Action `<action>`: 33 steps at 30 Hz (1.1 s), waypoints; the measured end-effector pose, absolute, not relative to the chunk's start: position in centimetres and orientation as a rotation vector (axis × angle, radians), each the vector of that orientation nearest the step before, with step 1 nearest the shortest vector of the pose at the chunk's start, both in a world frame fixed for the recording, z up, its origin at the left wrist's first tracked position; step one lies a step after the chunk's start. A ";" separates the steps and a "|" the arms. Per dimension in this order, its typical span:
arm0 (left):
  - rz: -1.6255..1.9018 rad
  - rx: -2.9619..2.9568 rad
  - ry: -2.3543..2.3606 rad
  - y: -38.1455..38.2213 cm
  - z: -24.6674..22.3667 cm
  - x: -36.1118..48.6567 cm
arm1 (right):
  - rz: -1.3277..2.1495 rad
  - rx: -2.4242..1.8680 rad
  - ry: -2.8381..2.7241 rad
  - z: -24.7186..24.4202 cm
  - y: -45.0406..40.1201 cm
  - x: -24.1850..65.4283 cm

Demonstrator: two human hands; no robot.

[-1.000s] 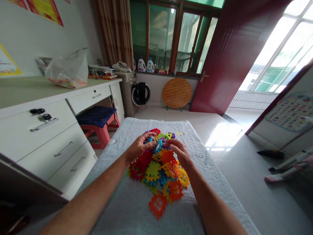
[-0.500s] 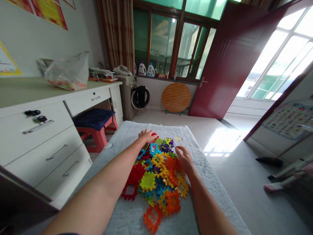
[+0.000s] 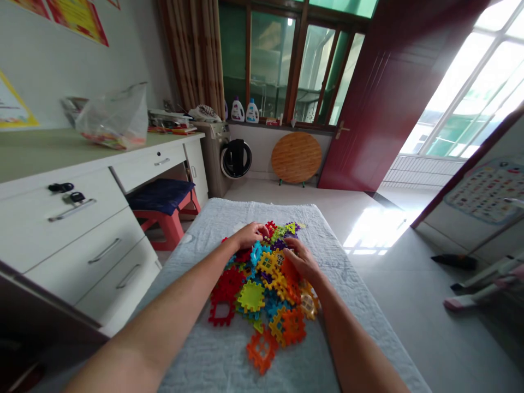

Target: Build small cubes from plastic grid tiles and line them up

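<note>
A heap of notched plastic pieces lies on a cloth-covered table (image 3: 196,360). At its far left edge is my left hand (image 3: 248,236), fingers curled beside a red piece (image 3: 271,228); whether it grips anything is hidden. My right hand (image 3: 302,256) rests on the right side of the heap with its fingers apart, touching the orange and purple pieces. A lime square (image 3: 251,296) lies on top in the middle, with a red frame (image 3: 221,311) to its left. Nearest me is an orange window piece (image 3: 262,349).
On the left, a white desk (image 3: 61,155) carries a plastic bag (image 3: 117,123). A red stool (image 3: 170,226) with a dark cushion stands under it. Beyond the table are a washing machine (image 3: 215,158), a round wooden board (image 3: 296,157) and a red door (image 3: 388,93).
My left hand has come slightly right and nearer, its fingers now curled. My right hand has moved left onto the heap. The view has shifted a little.
</note>
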State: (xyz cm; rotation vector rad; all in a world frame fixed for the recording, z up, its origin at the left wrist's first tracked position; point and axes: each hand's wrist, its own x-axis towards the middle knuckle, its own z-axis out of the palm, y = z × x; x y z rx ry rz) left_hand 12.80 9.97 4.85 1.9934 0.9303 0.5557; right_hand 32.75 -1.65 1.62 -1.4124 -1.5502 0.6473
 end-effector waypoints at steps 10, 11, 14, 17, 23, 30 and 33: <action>0.691 2.206 0.717 1.2 8.3 10.0 | 0.936 -1.079 -1.591 5.3 -2.9 31.3; 0.716 2.258 0.732 0.1 8.5 9.5 | 0.978 -1.067 -1.629 5.8 -3.1 31.2; 0.688 2.441 0.835 -3.4 8.6 8.2 | 0.984 -1.166 -1.802 7.3 -3.7 31.6; 0.522 2.645 0.910 -7.4 7.7 7.5 | 0.773 -1.403 -1.989 7.9 -5.1 33.2; 0.226 2.707 1.088 -12.6 4.9 8.4 | 0.546 -1.761 -2.219 4.2 -9.8 37.0; 0.315 2.658 1.304 -10.9 4.8 8.7 | 0.561 -1.671 -2.255 1.7 -11.7 34.8; 0.412 2.658 1.275 -10.3 4.8 8.5 | 0.590 -1.582 -2.168 2.0 -11.4 33.6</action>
